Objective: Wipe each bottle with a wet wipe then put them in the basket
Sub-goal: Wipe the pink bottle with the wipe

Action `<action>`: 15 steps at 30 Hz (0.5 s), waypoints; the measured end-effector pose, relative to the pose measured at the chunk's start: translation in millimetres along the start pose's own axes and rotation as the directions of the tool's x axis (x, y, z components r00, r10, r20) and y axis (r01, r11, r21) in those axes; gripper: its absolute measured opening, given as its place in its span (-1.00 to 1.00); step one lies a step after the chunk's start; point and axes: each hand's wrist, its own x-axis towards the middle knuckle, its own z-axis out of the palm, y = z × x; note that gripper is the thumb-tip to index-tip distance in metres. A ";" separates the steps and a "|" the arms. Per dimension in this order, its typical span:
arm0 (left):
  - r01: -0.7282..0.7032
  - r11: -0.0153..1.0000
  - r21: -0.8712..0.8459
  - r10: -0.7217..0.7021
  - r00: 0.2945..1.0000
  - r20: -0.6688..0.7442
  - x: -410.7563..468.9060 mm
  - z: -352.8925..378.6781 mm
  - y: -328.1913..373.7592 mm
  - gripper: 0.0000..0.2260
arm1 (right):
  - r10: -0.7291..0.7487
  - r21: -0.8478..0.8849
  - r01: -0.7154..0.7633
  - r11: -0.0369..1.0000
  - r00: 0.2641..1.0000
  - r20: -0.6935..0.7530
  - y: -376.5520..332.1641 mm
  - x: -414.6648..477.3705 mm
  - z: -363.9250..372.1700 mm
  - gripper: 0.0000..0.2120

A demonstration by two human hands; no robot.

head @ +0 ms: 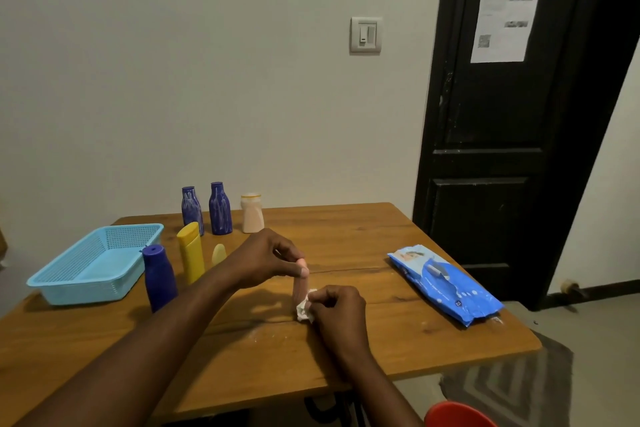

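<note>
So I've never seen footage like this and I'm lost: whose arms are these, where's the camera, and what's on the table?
No machine here: a person wears one camera on the head, looking down at their own hands. The left hand pinches the top of a small pink bottle standing on the wooden table; the right hand holds a crumpled wet wipe against it. Also there: a light blue basket, three dark blue bottles, a yellow bottle, a peach bottle and a blue pack of wipes.

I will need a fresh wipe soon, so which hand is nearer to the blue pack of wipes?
Right. The right hand, holding a crumpled wipe, is closer to the pack of wipes; the left hand, pinching the pink bottle by its top, is farther off, toward the basket.
</note>
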 end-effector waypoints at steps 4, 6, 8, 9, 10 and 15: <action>-0.001 1.000 -0.017 0.001 1.000 -0.006 -2.4 1.8 2.5 -0.83 | 0.012 0.030 -0.012 0.999 1.000 0.009 -4.5 -3.9 -1.4 -0.83; -0.003 1.000 -0.021 0.002 1.000 -0.007 -2.3 1.5 3.2 -0.83 | -0.024 0.153 0.033 0.988 0.998 -0.056 -13.8 -5.8 -0.7 -0.84; 0.001 1.000 -0.024 -0.001 1.000 -0.006 -2.1 1.2 2.1 -0.83 | -0.046 0.225 0.068 0.972 0.993 -0.106 -21.1 0.0 2.1 -0.85; 0.001 1.000 -0.024 -0.001 1.000 -0.005 -2.1 1.2 1.4 -0.82 | -0.041 0.228 0.064 0.972 0.994 -0.104 -21.8 4.8 4.4 -0.85; -0.001 1.000 -0.024 0.000 1.000 -0.005 -2.3 1.2 0.7 -0.83 | -0.030 0.213 0.047 0.976 0.996 -0.084 -20.9 9.5 6.8 -0.83; 0.005 1.000 -0.020 -0.005 1.000 -0.031 -3.2 4.0 0.4 -0.85 | 0.020 -0.049 -0.015 0.999 0.995 0.102 -5.6 18.4 8.2 -0.82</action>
